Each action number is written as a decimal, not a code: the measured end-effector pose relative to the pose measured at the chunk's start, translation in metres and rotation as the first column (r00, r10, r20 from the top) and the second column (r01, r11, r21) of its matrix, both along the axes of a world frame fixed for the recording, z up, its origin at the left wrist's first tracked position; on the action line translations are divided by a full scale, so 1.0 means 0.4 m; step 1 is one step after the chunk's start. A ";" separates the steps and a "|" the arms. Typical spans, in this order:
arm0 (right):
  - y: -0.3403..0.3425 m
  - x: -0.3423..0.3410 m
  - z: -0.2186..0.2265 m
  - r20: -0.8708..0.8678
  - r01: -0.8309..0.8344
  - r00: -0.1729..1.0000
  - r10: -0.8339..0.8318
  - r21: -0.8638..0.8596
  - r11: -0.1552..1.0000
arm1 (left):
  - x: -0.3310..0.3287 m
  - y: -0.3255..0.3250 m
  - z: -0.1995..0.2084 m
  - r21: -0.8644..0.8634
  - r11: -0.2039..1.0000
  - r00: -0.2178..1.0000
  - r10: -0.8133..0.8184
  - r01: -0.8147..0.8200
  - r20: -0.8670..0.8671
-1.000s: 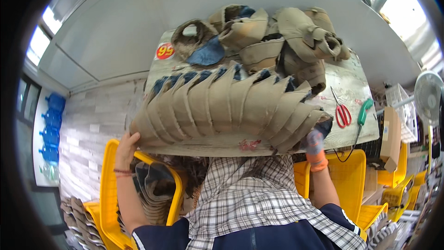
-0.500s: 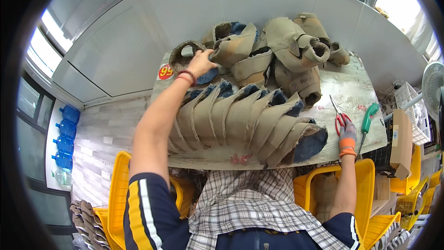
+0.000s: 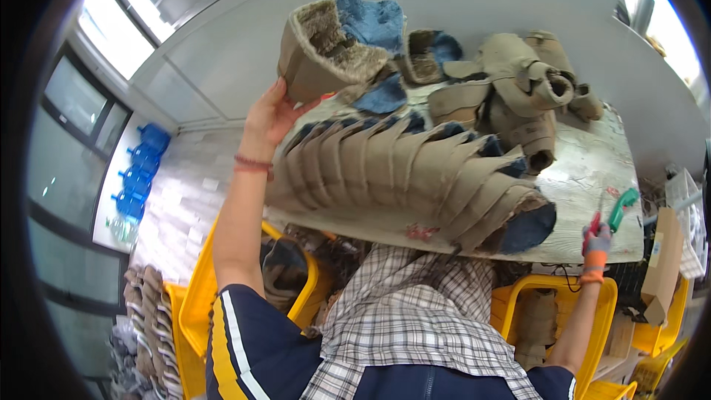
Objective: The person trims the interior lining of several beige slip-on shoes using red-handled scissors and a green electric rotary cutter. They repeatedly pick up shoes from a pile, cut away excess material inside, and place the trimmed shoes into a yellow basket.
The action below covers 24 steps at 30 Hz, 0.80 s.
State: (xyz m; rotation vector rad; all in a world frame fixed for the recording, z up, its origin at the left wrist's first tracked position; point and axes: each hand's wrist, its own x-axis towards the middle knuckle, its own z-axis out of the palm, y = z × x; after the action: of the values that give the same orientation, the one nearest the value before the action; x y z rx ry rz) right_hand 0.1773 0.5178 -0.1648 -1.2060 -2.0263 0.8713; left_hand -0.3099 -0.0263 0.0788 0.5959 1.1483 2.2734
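Note:
My left hand (image 3: 272, 118) is closed on the lower edge of a tan boot upper (image 3: 300, 78). The upper is raised above the table's back left, its brown fleece and blue lining showing. My right hand (image 3: 597, 243), in a grey and orange glove, grips red-handled scissors (image 3: 590, 230) at the table's right front; their blades are blurred. Right beside them lies a green-handled tool (image 3: 624, 209) with a cord. Across the front of the table stretches a long row of nested tan boot uppers (image 3: 378, 174). More loose boot uppers (image 3: 511, 59) are heaped behind it.
The pale worktable (image 3: 585, 163) backs onto a white wall. Yellow crates (image 3: 603, 311) stand below its front edge, on both sides of my lap. A cardboard box (image 3: 661, 267) is to the right. Blue water bottles (image 3: 141, 167) line the far left.
My left hand has lifted a boot upper off the back left of the pile. The head view has shifted. My right hand still has the scissors, now angled closer to the green-handled tool.

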 end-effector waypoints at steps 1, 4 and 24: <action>-0.036 -0.003 0.044 -0.170 0.003 0.985 -0.040 -0.213 0.977 | 0.057 -0.071 -0.022 0.022 0.999 1.000 0.025 -0.025 0.003; -0.260 -0.080 0.282 -0.441 -0.400 0.863 0.246 -0.301 0.866 | 0.223 -0.225 -0.110 0.049 0.996 0.995 0.070 -0.074 0.070; -0.960 -0.478 0.579 0.835 -0.963 0.252 0.489 0.267 0.041 | 0.572 -0.310 -0.312 -0.027 0.998 0.953 0.065 -0.060 0.296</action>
State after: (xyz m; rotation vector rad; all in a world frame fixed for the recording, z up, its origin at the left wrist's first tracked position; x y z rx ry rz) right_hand -0.0141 0.1336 0.0669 0.4825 -3.0809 -0.2072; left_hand -0.0809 -0.1504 -0.0459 0.2013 1.0493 2.3053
